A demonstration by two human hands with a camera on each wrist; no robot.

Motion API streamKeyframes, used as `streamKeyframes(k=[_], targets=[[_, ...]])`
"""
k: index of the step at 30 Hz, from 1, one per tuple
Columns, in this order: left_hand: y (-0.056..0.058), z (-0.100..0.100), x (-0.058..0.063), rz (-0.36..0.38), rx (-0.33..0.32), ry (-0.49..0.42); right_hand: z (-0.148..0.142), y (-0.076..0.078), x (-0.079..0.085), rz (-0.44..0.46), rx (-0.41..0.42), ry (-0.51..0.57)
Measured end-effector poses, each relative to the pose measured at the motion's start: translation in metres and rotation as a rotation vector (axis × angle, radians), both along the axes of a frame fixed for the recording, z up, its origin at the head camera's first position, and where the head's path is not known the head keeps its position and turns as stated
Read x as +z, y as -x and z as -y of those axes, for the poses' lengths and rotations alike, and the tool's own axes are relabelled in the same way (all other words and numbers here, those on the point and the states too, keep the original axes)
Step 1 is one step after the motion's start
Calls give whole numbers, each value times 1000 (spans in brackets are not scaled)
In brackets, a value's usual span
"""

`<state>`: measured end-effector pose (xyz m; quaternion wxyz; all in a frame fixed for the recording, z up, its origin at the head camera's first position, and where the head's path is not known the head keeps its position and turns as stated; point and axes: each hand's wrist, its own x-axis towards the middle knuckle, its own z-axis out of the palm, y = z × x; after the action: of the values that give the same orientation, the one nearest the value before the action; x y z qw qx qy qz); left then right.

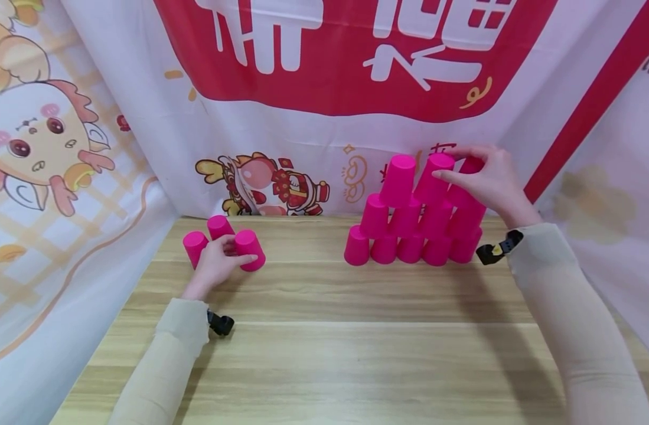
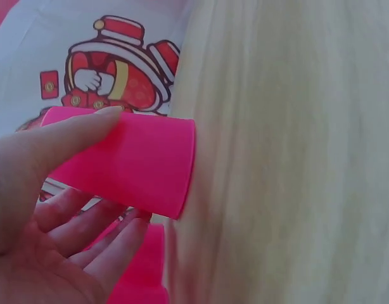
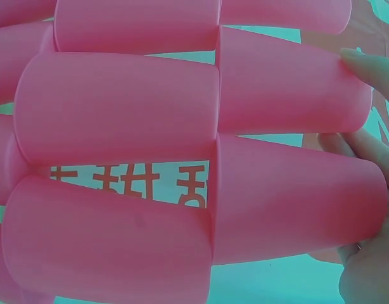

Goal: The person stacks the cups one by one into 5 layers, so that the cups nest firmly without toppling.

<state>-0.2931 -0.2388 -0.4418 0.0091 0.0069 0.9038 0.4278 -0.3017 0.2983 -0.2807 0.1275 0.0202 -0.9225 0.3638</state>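
Pink plastic cups, all upside down, form a stacked wall [image 1: 411,248] at the right of the wooden table. Its top row has three cups. My right hand [image 1: 491,177] reaches in from the right and pinches the top row's middle cup [image 1: 429,190] near its base, thumb in front and fingers behind. In the right wrist view, the end cup [image 3: 296,202] of that row sits beside those fingers. On the left, my left hand [image 1: 218,260] grips a pink cup [image 2: 144,155] between thumb and fingers. Two more cups [image 1: 220,225] stand just behind and left of it.
The wooden table [image 1: 324,354] extends in front of both groups of cups. A printed white cloth [image 1: 356,133] hangs right behind the table's far edge, with more printed cloth [image 1: 64,236] along the left and right sides.
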Motion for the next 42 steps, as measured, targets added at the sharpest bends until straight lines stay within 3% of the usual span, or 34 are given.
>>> streamKeyframes(k=[6, 14, 24, 32, 42], targets=[[-1, -22, 17, -113, -34, -88, 0, -1, 0, -2, 4, 5], [-11, -74, 62, -297, -81, -247, 1, -2, -1, -11, 5, -17], [-12, -141, 117, -488, -223, -446, 1, -2, -1, -18, 16, -42], [-5, -189, 155, -535, -323, -514, 3, -2, -1, -15, 14, -29], [13, -243, 190, -480, -365, -538, 3, -1, 1, -17, 30, -34]])
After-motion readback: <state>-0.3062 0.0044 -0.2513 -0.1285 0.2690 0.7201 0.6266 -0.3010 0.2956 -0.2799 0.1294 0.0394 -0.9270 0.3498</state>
